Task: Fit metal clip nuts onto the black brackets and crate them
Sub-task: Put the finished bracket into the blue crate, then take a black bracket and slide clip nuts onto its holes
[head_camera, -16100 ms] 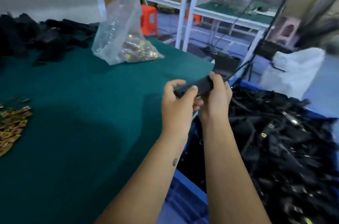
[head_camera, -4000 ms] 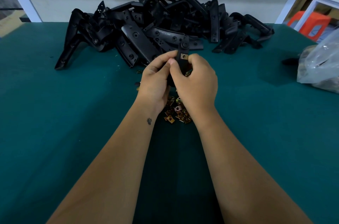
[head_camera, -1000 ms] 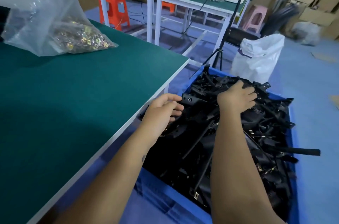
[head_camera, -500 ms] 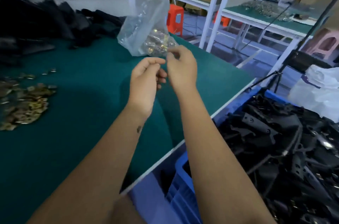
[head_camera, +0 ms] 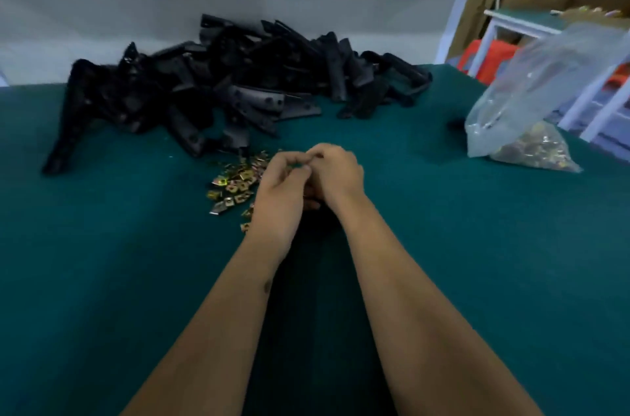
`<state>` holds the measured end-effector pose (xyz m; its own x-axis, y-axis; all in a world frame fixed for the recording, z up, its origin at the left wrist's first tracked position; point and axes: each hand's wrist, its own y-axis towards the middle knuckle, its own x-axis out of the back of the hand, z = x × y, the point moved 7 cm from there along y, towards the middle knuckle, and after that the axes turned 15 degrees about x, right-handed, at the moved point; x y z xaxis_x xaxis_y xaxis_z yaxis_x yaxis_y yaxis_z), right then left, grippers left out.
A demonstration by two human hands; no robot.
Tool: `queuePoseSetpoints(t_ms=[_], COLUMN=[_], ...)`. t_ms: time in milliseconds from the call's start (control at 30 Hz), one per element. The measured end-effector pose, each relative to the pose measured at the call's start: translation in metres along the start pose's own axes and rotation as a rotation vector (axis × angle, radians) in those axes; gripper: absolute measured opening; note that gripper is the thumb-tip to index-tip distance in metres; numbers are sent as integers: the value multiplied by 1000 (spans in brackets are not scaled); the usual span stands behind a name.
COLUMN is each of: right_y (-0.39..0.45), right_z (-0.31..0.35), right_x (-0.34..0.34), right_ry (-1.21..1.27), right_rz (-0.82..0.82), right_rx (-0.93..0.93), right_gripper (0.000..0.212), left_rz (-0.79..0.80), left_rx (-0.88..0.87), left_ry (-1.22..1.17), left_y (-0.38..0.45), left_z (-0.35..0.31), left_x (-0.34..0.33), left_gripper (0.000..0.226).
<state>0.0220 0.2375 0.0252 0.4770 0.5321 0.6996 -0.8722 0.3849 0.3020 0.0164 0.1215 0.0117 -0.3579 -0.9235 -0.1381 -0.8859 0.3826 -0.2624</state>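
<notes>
My left hand and my right hand hang close together over the green table, fingertips touching, fingers loosely curled. No bracket or nut shows in either hand; the image is blurred. A small heap of brass-coloured clip nuts lies on the cloth just left of and partly under my left hand. A pile of black brackets sits at the far side of the table against the wall. The crate is out of view.
A clear plastic bag holding more clip nuts stands at the table's right edge. Behind it are white table legs and an orange stool. A grey wall closes off the back.
My view has swung left from the crate back to the table. Both hands moved from the crate to above the loose clip nuts and hold no bracket now.
</notes>
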Motion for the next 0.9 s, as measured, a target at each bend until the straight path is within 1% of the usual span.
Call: queuePoseSetpoints(t_ms=[33, 100, 133, 200, 267, 333, 400, 467, 567, 600, 700, 800, 900], right_y=[6, 20, 26, 40, 53, 64, 71, 73, 71, 69, 61, 48, 30], right_z=[4, 14, 21, 29, 32, 31, 29, 28, 27, 26, 23, 21, 20], right_x=[-5, -20, -28, -44, -58, -70, -76, -73, -59, -54, -40, -25, -14], right_ry=[67, 173, 162, 38, -48, -98, -126, -51, 103, 137, 276, 364, 408], right_rz=[-10, 23, 65, 142, 201, 261, 284, 225, 52, -8, -166, -317, -399], right_rx=[-5, 64, 126, 229, 251, 223, 201, 192, 219, 225, 199, 203, 210], right_gripper=[16, 21, 25, 30, 35, 43, 46, 40, 12, 6, 20, 27, 34], left_rz=[-19, -81, -136, -314, -454, -501, -490, -460, -436, -432, -415, -382, -367], left_rx=[22, 29, -7, -108, -142, -99, -59, -53, -61, -65, -68, -45, -53], left_ry=[-70, -184, -198, -153, -152, -197, -225, -219, -189, -183, -208, -227, -237], left_y=[3, 8, 9, 8, 7, 13, 18, 20, 23, 23, 25, 28, 26], left_z=[0, -2, -5, -15, -20, -18, -15, -15, -15, -15, -14, -12, -15], left_x=[4, 13, 20, 41, 61, 74, 78, 77, 73, 72, 73, 71, 69], left_gripper=[20, 20, 21, 23, 24, 26, 27, 26, 26, 26, 23, 22, 20])
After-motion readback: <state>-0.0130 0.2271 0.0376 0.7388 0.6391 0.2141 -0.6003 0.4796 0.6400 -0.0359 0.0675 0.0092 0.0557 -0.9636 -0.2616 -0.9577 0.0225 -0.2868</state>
